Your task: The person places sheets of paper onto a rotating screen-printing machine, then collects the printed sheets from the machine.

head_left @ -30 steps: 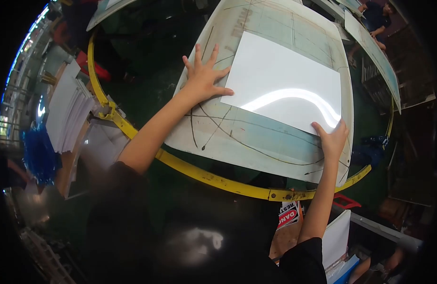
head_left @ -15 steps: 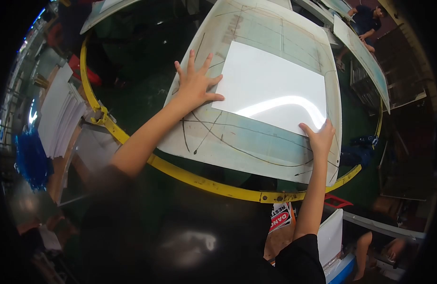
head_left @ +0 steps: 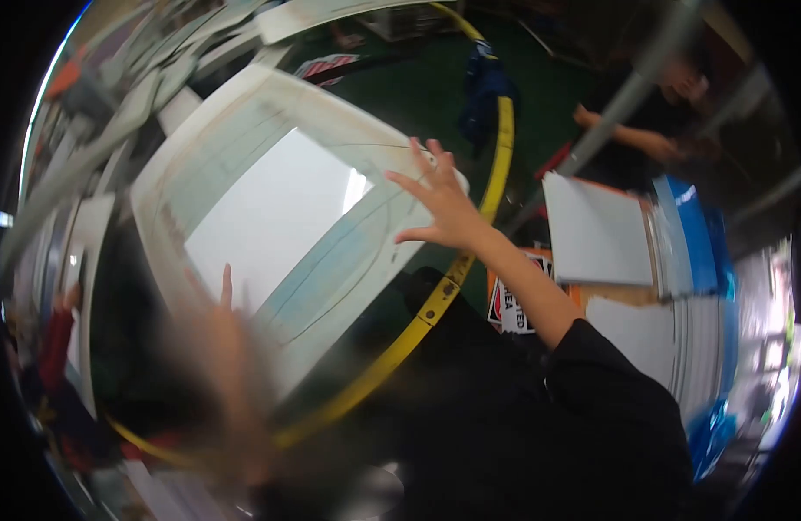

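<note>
A glossy white sheet [head_left: 266,204] lies on a pale board [head_left: 348,260] marked with thin dark lines. My right hand [head_left: 435,198], fingers spread and holding nothing, is over the board's right end, apart from the sheet. Near the sheet's lower left corner is my left hand [head_left: 222,304], smeared by motion; one finger points up, and the other fingers cannot be made out.
A curved yellow rail [head_left: 501,165] runs round the board. Stacked white sheets [head_left: 600,230] stand on the right, beside blue film [head_left: 691,230]. Another person [head_left: 643,130] is at the upper right. A red sleeve [head_left: 56,352] shows at the far left.
The view has swung towards the right, so the board appears turned and farther left. My right hand has come off the sheet's edge and its fingers are spread. My left hand is now blurred.
</note>
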A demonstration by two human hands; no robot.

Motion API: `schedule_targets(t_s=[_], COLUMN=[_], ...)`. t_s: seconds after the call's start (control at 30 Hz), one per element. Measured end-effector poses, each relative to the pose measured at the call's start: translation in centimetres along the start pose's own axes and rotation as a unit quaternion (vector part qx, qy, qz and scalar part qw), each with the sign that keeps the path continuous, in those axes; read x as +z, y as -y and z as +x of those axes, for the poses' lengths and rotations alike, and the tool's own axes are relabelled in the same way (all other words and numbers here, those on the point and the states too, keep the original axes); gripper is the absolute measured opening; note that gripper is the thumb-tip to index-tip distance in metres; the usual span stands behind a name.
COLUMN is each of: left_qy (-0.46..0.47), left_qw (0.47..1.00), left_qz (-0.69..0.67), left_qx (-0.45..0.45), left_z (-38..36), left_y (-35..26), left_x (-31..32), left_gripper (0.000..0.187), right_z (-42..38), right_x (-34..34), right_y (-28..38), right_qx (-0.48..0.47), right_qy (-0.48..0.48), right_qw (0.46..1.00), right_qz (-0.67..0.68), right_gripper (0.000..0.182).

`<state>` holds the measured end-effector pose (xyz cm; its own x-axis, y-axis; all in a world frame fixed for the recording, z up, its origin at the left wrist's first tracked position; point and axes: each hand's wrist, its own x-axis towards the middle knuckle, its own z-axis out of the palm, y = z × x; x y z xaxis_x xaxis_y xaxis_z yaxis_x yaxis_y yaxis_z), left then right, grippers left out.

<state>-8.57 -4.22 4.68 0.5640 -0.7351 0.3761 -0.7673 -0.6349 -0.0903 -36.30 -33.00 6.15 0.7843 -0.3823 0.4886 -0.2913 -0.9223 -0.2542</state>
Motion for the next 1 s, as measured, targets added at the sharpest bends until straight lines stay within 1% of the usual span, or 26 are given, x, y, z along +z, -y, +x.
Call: schedule_targets(t_s=[0.03,0.07,0.13,0.17,0.23,0.3,0.37,0.4,0.43,0.5,0.6,0.63,0.67,0.73,0.77,0.87,0.9,1.0], left_qy=[0.0,-0.042,-0.195,-0.266,-0.275,-0.265,-0.304,-0.294,-0.286,-0.299,-0.213,-0.19,-0.164,-0.107,-0.108,-0.089,-0.072,-0.064], left_qw=[1.0,0.998,0.977,0.959,0.957,0.951,0.927,0.932,0.936,0.931,0.936,0.923,0.925,0.927,0.923,0.921,0.918,0.92], left_qz=[-0.023,-0.052,-0.079,-0.097,-0.09,-0.158,-0.214,-0.203,-0.191,-0.181,-0.25,-0.315,-0.323,-0.34,-0.346,-0.349,-0.359,-0.345], left_qx=[-0.006,-0.003,0.02,0.026,-0.02,-0.032,0.042,0.057,0.073,0.105,0.124,0.116,0.115,0.115,0.128,0.148,0.153,0.175], left_z=[-0.3,-0.6,-1.5,-2.5,-4.5,-5.9,-5.1,-5.2,-5.2,-4.8,-5.5,-5.9,-6.4,-7.1,-7.4,-8.2,-8.2,-8.4], left_y=[-1.5,-2.7,-3.9,-4.2,-3.2,-6.2,-11.1,-11.7,-12.4,-13.9,-15.8,-16.3,-16.6,-17.0,-17.1,-18.0,-18.1,-18.6], left_x=[-1.2,-2.3,-2.7,-2.5,0.0,-1.4,-4.7,-4.2,-3.6,-3.8,-6.5,-6.6,-6.9,-7.2,-6.6,-6.0,-6.1,-6.8], left_gripper=[0.077,0.074,0.07,0.068,0.054,0.046,0.041,0.04,0.038,0.037,0.039,0.04,0.04,0.04,0.042,0.044,0.046,0.046], right_z=[-2.7,-5.5,-11.9,-15.1,-19.4,-22.0,-24.0,-24.6,-23.4,-21.3,-21.4,-21.9,-22.4,-22.0,-22.1,-22.8,-22.7,-23.2], right_x=[-1.8,-3.5,-7.1,-8.2,-10.0,-11.5,-11.3,-11.1,-12.2,-14.1,-14.4,-14.3,-14.2,-14.2,-14.5,-13.4,-13.3,-13.6], right_y=[-1.3,-2.9,-5.8,-7.4,-8.9,-9.6,-12.0,-12.6,-11.1,-10.0,-11.0,-11.6,-12.2,-12.4,-12.2,-11.0,-11.6,-11.9], right_qx=[0.04,0.075,0.16,0.234,0.318,0.334,0.339,0.341,0.33,0.359,0.383,0.372,0.362,0.313,0.283,0.262,0.291,0.28], right_qy=[0.005,0.009,0.084,0.143,0.255,0.353,0.357,0.359,0.354,0.379,0.378,0.377,0.377,0.387,0.375,0.355,0.394,0.381], right_qw=[0.999,0.997,0.979,0.955,0.901,0.854,0.865,0.867,0.872,0.853,0.842,0.847,0.852,0.867,0.883,0.883,0.863,0.877], right_qz=[0.0,0.002,-0.093,-0.111,-0.147,-0.186,-0.101,-0.054,-0.066,-0.016,0.047,0.046,0.045,0.004,-0.006,-0.159,-0.122,-0.087], right_gripper=[0.087,0.087,0.087,0.09,0.092,0.09,0.083,0.08,0.072,0.067,0.06,0.059,0.058,0.06,0.07,0.079,0.084,0.077])
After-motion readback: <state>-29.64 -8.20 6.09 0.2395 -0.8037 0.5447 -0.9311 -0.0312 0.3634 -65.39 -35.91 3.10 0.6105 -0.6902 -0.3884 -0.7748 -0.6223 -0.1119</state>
